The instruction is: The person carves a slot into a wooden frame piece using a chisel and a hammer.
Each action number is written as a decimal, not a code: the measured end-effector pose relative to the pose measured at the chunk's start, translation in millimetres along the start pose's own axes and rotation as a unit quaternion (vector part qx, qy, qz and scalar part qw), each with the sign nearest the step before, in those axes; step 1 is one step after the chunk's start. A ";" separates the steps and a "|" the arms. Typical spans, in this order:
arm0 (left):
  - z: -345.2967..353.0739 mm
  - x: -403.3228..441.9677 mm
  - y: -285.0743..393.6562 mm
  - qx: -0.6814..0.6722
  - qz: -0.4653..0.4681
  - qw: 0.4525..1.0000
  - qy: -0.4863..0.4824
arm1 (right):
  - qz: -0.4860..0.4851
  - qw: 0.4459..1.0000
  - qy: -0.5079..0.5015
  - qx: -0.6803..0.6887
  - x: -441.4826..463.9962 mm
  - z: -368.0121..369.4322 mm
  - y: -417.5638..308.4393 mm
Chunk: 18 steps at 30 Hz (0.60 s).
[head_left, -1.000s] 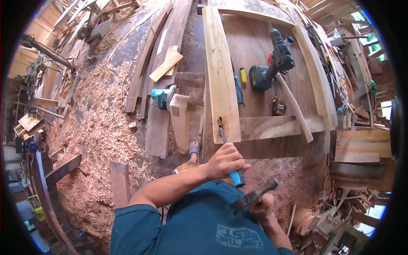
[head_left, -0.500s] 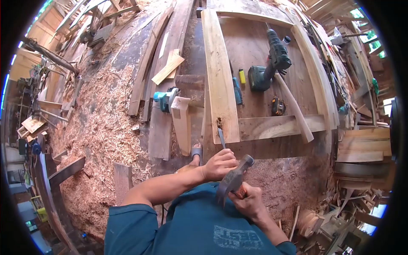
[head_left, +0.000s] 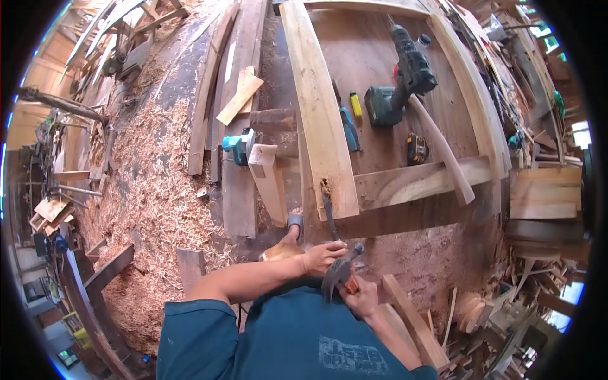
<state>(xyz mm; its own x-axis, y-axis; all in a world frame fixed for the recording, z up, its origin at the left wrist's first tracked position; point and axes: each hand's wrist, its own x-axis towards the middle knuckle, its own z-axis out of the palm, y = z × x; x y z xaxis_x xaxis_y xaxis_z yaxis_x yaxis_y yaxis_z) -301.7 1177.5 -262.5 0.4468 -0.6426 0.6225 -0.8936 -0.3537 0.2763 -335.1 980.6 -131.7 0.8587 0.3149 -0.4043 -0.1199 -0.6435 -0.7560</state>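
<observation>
My left hand [head_left: 324, 258] is closed round the handle of a chisel [head_left: 330, 218]. The chisel's blade reaches into a rough hole [head_left: 325, 188] near the close end of a long pale board [head_left: 315, 88]. In my right hand [head_left: 362, 297] is a hammer [head_left: 342, 271] with an orange grip, its head touching or just beside my left hand. The chisel's handle is mostly hidden by my left hand and the hammer head.
Right of the board lie a green drill [head_left: 405, 76], a yellow object [head_left: 355, 104], a battery [head_left: 417, 149] and a wooden handle [head_left: 443, 149]. A teal grinder [head_left: 239, 146] rests on planks at left. Shavings [head_left: 152, 209] cover the floor, and my foot [head_left: 295, 218] is below the board.
The hammer has come up and left, close to my left hand. My left hand has shifted down and slightly left, still holding the chisel at the hole. The view has tilted slightly.
</observation>
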 end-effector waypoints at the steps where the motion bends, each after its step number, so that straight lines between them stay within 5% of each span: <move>1: 5.5 -9.0 -0.7 0.007 0.020 0.999 -0.030 | 0.013 1.000 -0.007 0.008 0.1 12.4 17.2; 3: 8.3 -16.0 -9.4 0.099 0.073 0.984 -0.130 | 0.021 0.999 -0.016 0.018 17.0 26.7 50.5; 7: -64.3 49.4 -9.2 0.055 -0.048 0.960 -0.268 | 0.053 0.992 0.021 0.113 5.6 20.5 37.0; 11: -160.8 86.5 -48.5 0.017 -0.308 0.950 -0.052 | 0.045 0.949 0.092 0.299 -9.9 -0.5 47.4; 13: -197.3 91.6 -80.3 0.042 -0.449 0.889 -0.080 | 0.062 0.950 0.136 0.274 -5.1 -23.1 18.1; 18: -162.1 67.4 -119.6 -0.036 -0.408 0.912 -0.035 | 0.026 0.979 0.139 0.144 1.3 -56.5 -16.9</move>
<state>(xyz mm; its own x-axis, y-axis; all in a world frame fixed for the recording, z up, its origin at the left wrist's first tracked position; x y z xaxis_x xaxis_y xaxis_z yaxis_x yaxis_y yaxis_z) -171.6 1286.7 -134.9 0.9634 -0.2279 0.1411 -0.2620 -0.6888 0.6759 -303.8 952.4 -90.4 0.9454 0.0583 -0.3208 -0.2689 -0.4173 -0.8681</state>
